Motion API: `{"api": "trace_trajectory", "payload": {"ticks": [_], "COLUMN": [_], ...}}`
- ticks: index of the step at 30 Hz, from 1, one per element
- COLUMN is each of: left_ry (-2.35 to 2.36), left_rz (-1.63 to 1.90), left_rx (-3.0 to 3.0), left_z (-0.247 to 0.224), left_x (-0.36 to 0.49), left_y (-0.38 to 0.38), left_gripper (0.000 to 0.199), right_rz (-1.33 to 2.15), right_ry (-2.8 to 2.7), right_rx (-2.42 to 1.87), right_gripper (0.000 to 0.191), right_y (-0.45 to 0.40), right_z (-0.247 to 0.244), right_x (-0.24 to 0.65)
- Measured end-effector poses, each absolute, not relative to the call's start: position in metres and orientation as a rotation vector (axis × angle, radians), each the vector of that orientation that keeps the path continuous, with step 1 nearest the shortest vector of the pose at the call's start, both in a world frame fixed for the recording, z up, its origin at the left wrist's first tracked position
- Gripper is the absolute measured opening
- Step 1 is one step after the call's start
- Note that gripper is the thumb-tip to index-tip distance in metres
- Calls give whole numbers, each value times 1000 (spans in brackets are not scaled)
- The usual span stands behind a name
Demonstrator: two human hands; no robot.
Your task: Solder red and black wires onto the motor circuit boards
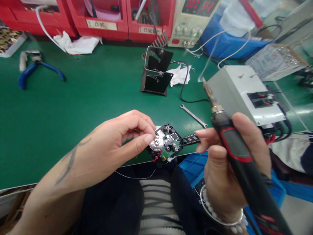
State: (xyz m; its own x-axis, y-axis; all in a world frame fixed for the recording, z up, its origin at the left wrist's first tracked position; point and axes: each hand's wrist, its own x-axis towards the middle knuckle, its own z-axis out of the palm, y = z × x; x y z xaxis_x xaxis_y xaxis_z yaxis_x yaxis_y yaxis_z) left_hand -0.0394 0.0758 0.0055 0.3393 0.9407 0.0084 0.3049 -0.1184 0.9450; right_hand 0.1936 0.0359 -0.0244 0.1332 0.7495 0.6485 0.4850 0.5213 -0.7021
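Note:
A small round electronic assembly point(171, 143) with a green circuit board, a silver disc and red wires lies at the table's front edge. My left hand point(133, 135) has its thumb and fingers pressed together at the silver disc point(156, 144), on the assembly's left side; what they pinch is hidden. In my right hand point(230, 163) is a black and red soldering iron point(237, 147), its tip pointing up and away from the assembly. Two fingers of that hand are beside a black strip point(192, 139) that sticks out from the assembly's right side.
Behind the assembly are a black iron stand point(157, 73), white tissue point(180, 75) and a wrench point(193, 116). Blue-handled pliers point(36, 67) lie at left. Red bins point(102, 24) and a power supply point(189, 26) line the back. A grey box point(241, 91) stands at right.

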Motion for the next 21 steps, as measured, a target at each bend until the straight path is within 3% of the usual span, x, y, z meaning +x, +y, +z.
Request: {"api": "trace_trajectory", "payload": {"ticks": [12,16,21], "left_ry": [1274,1285,1309], "left_rz": [868,893,881], "left_rx": [1562,1556,1540], "left_z": [6,7,8], "left_x": [-30,-29,-27], "left_y": [74,74,74], "left_gripper": [7,7,7], "right_rz": [-62,-48,68], "right_ry": [-1322,-1359,-1344], "right_rx": [-845,-793,-1060], "right_gripper": [21,22,24], "right_y": [44,45,33], "right_z": [-34,-36,-29], "right_x": [192,193,192]}}
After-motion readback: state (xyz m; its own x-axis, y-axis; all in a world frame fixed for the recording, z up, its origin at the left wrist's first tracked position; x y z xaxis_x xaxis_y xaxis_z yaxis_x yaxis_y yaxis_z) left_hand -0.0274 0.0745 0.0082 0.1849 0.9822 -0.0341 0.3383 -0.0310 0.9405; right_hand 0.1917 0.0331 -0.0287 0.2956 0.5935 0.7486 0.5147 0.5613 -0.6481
